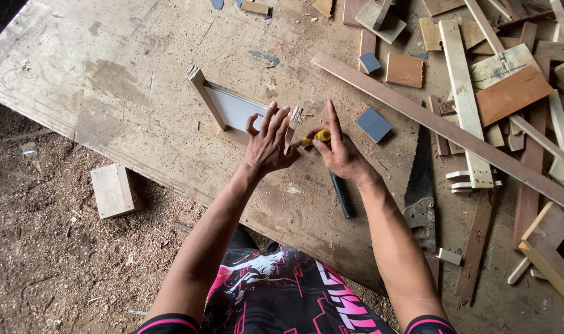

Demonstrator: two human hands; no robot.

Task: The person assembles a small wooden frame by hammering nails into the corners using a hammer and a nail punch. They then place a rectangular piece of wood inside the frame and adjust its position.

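Note:
My left hand [269,141] rests with fingers spread on a small wooden frame with a white panel [229,106] lying on a large plywood board [127,80]. Its fingertips touch a short wooden strip [293,121] at the frame's right end. My right hand [339,148] is closed on a small yellow tool [319,137], its tip pointing toward the strip. A dark-handled tool [342,195] lies on the board just below my right wrist.
A handsaw [420,185] lies right of my right arm. A long wooden batten [442,128] runs diagonally across the board. Several offcuts and slats [479,80] are piled at the upper right. A wood block [112,190] sits on the sawdust floor at left.

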